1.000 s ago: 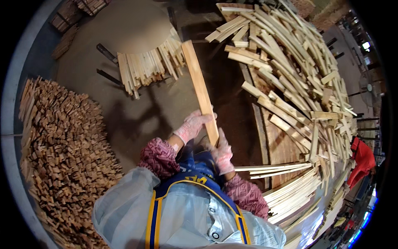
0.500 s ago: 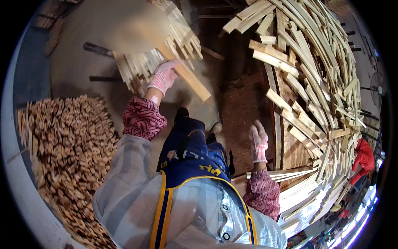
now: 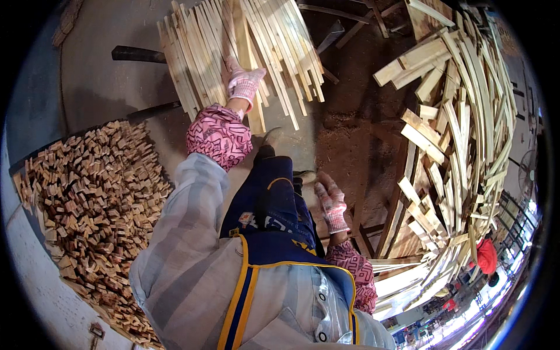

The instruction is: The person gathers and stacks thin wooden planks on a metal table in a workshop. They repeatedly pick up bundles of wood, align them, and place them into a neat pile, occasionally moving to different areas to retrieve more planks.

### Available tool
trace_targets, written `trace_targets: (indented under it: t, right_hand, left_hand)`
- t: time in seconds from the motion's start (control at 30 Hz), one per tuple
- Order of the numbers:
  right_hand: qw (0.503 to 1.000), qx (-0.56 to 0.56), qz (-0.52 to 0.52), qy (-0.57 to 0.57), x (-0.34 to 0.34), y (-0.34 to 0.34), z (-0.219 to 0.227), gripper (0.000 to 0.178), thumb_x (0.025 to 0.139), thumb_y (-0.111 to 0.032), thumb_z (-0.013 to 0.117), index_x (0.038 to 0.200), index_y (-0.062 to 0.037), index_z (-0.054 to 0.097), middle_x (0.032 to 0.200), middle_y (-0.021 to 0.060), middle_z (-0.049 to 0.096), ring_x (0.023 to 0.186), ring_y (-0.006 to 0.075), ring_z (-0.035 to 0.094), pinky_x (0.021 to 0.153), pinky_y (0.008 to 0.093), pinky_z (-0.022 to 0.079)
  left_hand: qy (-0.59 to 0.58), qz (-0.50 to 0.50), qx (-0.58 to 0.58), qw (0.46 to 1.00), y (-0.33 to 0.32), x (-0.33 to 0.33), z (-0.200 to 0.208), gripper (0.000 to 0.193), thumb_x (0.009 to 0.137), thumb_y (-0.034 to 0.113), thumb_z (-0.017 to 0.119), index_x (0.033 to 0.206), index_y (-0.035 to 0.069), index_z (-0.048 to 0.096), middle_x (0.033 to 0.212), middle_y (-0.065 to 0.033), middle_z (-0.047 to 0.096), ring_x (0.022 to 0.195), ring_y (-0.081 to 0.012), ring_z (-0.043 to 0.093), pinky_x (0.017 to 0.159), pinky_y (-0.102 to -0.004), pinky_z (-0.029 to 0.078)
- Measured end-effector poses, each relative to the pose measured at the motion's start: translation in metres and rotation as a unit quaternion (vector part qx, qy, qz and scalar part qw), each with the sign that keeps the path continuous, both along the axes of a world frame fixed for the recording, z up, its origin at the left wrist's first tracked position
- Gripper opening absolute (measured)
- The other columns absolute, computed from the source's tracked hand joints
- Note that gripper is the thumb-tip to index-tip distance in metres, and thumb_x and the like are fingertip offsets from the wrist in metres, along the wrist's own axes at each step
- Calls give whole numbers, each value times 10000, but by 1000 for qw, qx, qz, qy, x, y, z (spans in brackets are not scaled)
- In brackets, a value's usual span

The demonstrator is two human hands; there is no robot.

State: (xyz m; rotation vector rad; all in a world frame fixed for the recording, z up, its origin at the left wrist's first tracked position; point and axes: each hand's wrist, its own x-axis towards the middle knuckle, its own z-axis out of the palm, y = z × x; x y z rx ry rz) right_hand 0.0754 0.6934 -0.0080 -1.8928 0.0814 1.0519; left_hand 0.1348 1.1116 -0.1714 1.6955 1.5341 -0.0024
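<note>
My left hand, in a pale pink-stained glove, reaches forward to a layer of long pale wooden strips. Its fingers are closed around a wider wooden board lying among those strips, with the board's near end sticking out below the hand. Part of the grip is hidden by the glove. My right hand, gloved the same way, hangs low beside my blue apron. Its fingers are loosely stretched and nothing is in them.
A big stack of short wood pieces stands at the left, ends up. At the right, long strips lie heaped on a wooden support. Dark bars jut out beside the strips ahead. A person in red is at the far right.
My left hand has moved forward with the board, which now lies among the strips instead of angled across them. The right hand has shifted left, closer to my apron. My view has turned.
</note>
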Motion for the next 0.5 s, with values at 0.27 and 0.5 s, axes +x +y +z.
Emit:
trace_targets:
  t: [0.27, 0.5]
  right_hand:
    - [1000, 2, -22, -20, 53, 25, -22, 476, 970, -181, 633, 1399, -15, 511, 1264, 120, 627, 1122, 197, 603, 955, 310, 491]
    - [923, -109, 331, -164, 82, 151, 19, 768, 860, -302, 681, 1521, -136, 326, 1246, 213, 618, 1164, 367, 598, 968, 426, 479]
  left_hand:
    - [42, 18, -83, 995, -8, 30, 61, 1040, 767, 253, 788, 1564, 162, 127, 1545, -235, 314, 1350, -379, 444, 1082, -493, 415]
    - [-218, -34, -236, 946, -109, 5, 136, 1050, 882, 324, 703, 1567, 157, -75, 1614, -254, -1, 1478, -425, 112, 1224, -487, 142]
